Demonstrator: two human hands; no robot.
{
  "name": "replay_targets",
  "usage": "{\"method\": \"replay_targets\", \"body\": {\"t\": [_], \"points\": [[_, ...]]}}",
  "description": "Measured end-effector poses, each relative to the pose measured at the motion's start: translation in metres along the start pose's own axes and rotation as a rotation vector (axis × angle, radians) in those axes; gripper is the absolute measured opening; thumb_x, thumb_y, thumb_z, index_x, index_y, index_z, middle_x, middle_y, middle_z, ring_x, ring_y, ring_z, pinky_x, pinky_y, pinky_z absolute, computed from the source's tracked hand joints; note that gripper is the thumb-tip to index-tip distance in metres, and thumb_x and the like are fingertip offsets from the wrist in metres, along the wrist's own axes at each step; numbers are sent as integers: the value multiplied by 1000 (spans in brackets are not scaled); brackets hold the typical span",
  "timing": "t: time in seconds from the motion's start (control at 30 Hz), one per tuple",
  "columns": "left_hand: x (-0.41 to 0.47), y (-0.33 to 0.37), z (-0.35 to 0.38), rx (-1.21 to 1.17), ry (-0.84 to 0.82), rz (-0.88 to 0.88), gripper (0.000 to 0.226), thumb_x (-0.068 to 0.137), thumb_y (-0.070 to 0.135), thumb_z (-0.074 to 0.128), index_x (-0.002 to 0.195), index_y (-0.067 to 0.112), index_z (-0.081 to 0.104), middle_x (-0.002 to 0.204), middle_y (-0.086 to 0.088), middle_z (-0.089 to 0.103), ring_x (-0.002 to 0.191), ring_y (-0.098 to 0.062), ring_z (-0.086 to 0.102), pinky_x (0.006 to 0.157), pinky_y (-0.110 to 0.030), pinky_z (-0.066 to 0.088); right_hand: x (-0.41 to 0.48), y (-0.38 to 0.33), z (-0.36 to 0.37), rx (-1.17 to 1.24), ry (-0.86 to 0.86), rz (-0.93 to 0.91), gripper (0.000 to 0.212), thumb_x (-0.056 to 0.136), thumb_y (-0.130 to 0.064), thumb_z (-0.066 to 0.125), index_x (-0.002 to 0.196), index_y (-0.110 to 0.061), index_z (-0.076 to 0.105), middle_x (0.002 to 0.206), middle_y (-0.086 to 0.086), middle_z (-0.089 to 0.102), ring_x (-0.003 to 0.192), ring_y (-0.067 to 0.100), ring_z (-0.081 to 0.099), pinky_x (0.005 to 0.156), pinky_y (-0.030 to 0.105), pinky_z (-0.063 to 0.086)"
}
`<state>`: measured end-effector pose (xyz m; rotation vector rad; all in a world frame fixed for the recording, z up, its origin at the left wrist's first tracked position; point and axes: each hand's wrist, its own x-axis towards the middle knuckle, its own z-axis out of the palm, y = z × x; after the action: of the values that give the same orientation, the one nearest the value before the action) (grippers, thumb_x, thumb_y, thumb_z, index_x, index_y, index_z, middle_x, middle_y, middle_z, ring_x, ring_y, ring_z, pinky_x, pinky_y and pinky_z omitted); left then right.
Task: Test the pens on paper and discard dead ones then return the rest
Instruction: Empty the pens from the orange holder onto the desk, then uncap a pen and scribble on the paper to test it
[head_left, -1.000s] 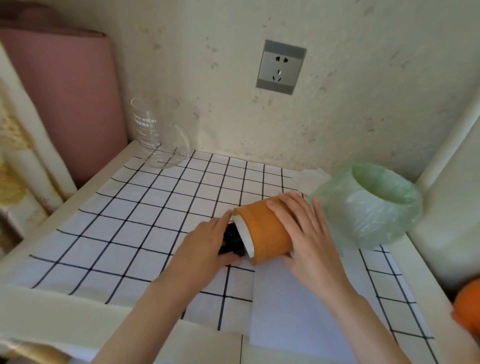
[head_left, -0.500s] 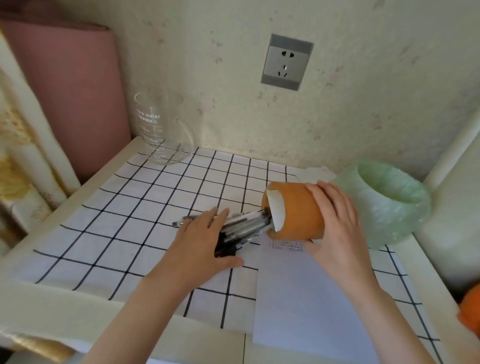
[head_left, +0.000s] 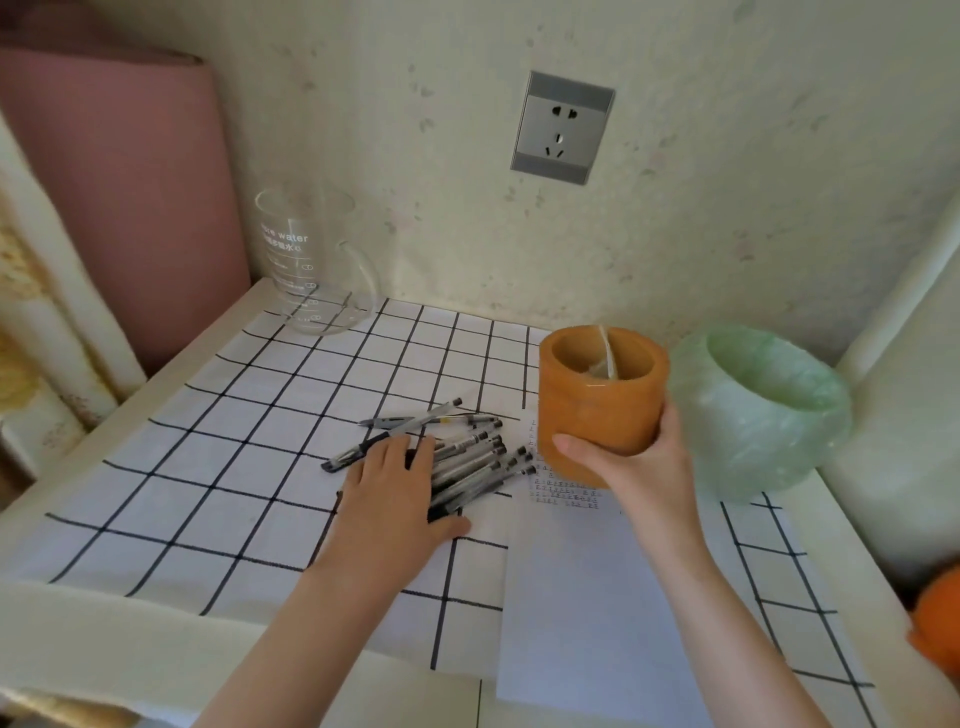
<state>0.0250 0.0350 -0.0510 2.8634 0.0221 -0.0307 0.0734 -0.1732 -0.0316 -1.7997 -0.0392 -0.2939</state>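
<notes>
The orange cup (head_left: 597, 410) is held upright, mouth upward, and is gripped around its lower wall by the right hand (head_left: 639, 467), thumb in front and fingers curled behind. Whether its base is set down cannot be told. A pale divider is seen inside it.

Just left of the cup, the pens (head_left: 478, 457) are spread in a loose heap on the checked cloth (head_left: 208, 467). They are pressed down by the left hand (head_left: 400, 493), which is laid flat with straight fingers. Below the cup a white sheet of paper (head_left: 571, 597) is laid, its top edge hidden under the cup. Touching the cup on its right, a bin lined with a green bag (head_left: 758, 415) is seen. Open cloth is left far to the left of the cup, up to the front table edge.

Well left of and behind the cup, a glass jug (head_left: 311, 265) is marked "water", with smaller unreadable characters beneath. Rows of tiny print on the paper, just below the cup, cannot be read. Above the cup a wall socket (head_left: 562, 127) is mounted.

Half a second ago the cup was tipped on its side with pens sliding out; now it has been righted and the pens are fully out.
</notes>
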Motion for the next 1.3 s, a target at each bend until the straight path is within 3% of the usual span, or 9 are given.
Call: {"method": "replay_targets", "body": {"t": [0.13,0.27,0.37,0.47,0.77,0.9,1.03,1.13,1.3], "points": [[5,1,-5,-90,110,14,83,79,62,52,145,24,20,147,1,21,138,-17,11,113,-32,16,11,11,15,76,53,71,94,56,-22,90,135,-22,39,125,-3,56,103,6,59,69,16,52],[14,-5,-2,-51,50,11,98,74,72,46,147,30,-2,157,-2,-8,143,-22,-17,115,-42,-7,25,18,23,76,122,52,97,56,-22,91,136,-20,36,127,-3,53,107,8,58,76,17,50],[18,-12,1,-61,-34,-5,122,47,93,29,145,34,-12,156,-3,-16,142,-21,-22,114,-47,-10,35,22,26,70,145,44,100,55,-24,92,137,-20,34,129,-3,52,109,10,57,81,21,50],[22,-17,4,-62,-95,-6,142,20,99,7,144,35,-17,155,-3,-18,142,-20,-21,113,-49,-10,39,25,29,45,151,33,100,56,-23,91,138,-19,32,128,-4,50,106,3,54,72,9,47],[23,-17,4,-42,15,-1,123,40,90,22,146,31,2,135,3,14,135,-17,16,115,-43,-7,34,21,25,-44,38,83,93,65,-20,86,137,-20,27,134,1,44,113,10,51,74,4,42],[21,-13,8,-15,65,-4,116,43,87,16,145,33,4,139,3,16,130,-19,20,112,-35,15,-2,-4,14,-94,74,193,82,84,-28,69,147,-25,17,151,0,25,132,12,32,99,23,29],[17,-2,13,75,128,-61,107,52,80,8,146,31,12,141,2,27,125,-24,28,106,-36,24,-40,-17,14,-169,-170,129,44,90,-31,59,128,-38,39,127,-27,36,113,-10,38,97,16,28],[13,6,16,125,225,-112,87,71,69,21,144,23,27,129,-4,42,111,-26,41,94,-36,35,-47,-14,14,-264,-292,126,32,91,-30,59,122,-31,53,133,-20,40,123,-5,37,98,12,25],[14,15,16,207,188,-300,80,83,67,32,145,19,16,126,-9,38,110,-25,39,93,-33,34,-52,-6,2,-485,-376,116,34,93,-36,53,127,-31,50,149,-14,28,139,3,21,106,17,18]]}}
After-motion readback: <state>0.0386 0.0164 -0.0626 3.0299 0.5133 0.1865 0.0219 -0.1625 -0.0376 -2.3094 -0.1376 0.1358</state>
